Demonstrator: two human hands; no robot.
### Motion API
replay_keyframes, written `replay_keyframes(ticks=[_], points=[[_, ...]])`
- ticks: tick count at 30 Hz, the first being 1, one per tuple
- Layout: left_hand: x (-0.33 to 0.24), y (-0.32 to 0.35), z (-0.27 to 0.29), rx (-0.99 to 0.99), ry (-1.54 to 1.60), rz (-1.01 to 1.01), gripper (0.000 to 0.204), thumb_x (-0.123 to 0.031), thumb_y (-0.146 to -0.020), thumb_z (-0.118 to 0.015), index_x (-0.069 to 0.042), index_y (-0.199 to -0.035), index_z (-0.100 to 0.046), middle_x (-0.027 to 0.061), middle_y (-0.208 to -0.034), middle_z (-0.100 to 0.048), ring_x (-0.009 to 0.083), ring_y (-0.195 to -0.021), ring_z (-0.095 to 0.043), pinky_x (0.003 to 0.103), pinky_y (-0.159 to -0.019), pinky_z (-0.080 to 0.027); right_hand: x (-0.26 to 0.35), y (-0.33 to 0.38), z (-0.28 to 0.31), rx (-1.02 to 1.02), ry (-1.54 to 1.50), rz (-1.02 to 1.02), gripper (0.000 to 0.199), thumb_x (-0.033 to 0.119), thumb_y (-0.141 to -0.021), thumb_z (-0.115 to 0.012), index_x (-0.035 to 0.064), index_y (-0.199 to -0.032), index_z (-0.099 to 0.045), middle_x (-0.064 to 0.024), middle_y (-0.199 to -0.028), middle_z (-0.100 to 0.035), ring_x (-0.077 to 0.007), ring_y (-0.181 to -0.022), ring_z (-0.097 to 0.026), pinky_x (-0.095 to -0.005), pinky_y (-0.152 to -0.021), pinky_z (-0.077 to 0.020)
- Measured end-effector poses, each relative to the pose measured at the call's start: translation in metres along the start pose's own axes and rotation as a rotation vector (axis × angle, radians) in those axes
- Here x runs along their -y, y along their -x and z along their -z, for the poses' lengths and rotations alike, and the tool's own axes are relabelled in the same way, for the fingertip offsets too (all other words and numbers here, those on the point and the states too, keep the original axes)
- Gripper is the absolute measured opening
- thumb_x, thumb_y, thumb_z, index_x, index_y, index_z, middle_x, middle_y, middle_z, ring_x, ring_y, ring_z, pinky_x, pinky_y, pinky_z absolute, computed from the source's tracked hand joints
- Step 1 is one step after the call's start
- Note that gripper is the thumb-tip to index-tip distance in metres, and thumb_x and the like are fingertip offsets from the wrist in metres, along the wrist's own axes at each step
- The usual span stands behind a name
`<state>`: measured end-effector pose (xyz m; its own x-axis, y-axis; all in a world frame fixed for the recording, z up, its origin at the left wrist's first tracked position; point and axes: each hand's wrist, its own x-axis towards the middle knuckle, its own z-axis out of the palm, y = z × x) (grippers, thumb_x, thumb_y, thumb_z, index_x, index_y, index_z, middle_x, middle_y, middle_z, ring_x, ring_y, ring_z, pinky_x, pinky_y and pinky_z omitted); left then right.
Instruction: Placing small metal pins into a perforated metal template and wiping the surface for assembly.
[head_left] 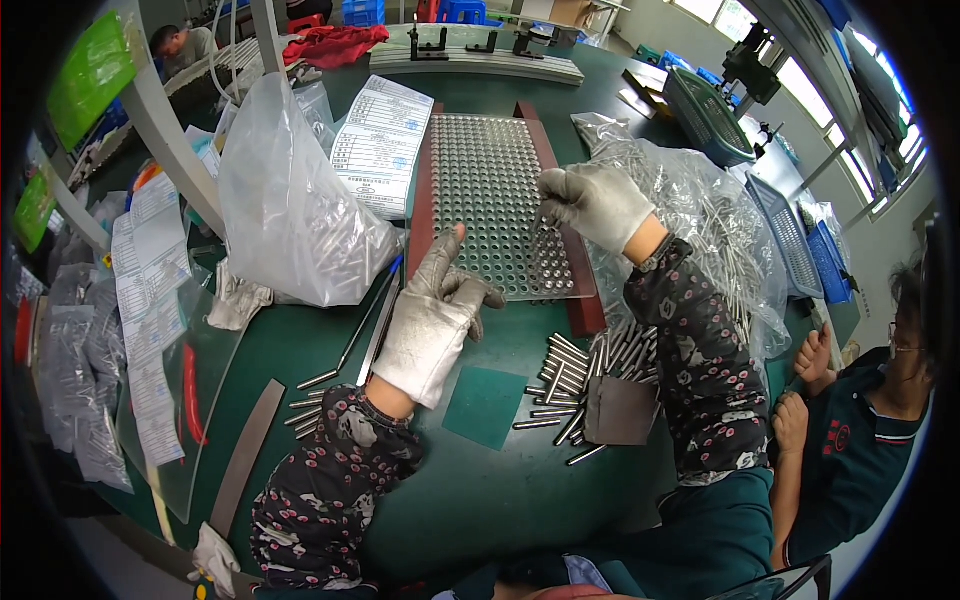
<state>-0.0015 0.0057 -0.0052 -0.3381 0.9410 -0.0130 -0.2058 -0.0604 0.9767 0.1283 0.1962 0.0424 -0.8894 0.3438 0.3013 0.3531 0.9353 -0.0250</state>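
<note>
A clear-topped plate with rows of round holes (480, 190) lies on dark red rails in front of me. Metal pins (553, 268) stand in its near right holes. My right hand (600, 203), in a white glove, is pinched over the plate's right side, a slim metal pin showing below the fingertips. My left hand (432, 318), also gloved, rests by the near left corner; its index finger stretches out and the others bend loosely, with nothing seen in them. Loose metal pins (570, 375) are heaped near the plate, partly under a grey-brown square pad (620, 410).
A white plastic bag (295, 200) and a printed sheet (382, 145) stand left of the plate. Right lies a clear bag of pins (715, 225), with baskets (708, 118) beyond. A green square (485, 407) lies near me. Another person (850, 440) sits at right.
</note>
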Motion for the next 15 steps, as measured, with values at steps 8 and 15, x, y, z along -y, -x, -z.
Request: replay_keyframes(ticks=[8,15], points=[[0.0033,-0.0009,0.0026,0.004,0.006,-0.012,0.057,-0.007,-0.086,-0.049,-0.003,-0.137,-0.023,0.0049,-0.075,-0.061,0.0034,-0.047,-0.044,0.015,-0.041,-0.032,-0.0044,0.0043,-0.0057,-0.009,-0.070,-0.007,0.018,0.026,-0.079,-0.057,0.0102,-0.087,-0.056,-0.0103,-0.074,-0.060,-0.0312,-0.074,-0.058,-0.0414,-0.063,-0.0458],[0.0019,0.0003,0.0004,0.000,0.014,-0.004,0.057,-0.007,-0.086,-0.049,-0.003,-0.136,-0.024,0.0052,-0.075,-0.061,0.0036,-0.047,-0.044,0.015,-0.040,-0.032,-0.0070,0.0033,-0.0085,0.002,-0.060,0.007,0.013,0.020,-0.081,-0.052,0.0101,-0.088,-0.057,-0.0108,-0.075,-0.060,-0.0311,-0.074,-0.058,-0.0412,-0.064,-0.0459]])
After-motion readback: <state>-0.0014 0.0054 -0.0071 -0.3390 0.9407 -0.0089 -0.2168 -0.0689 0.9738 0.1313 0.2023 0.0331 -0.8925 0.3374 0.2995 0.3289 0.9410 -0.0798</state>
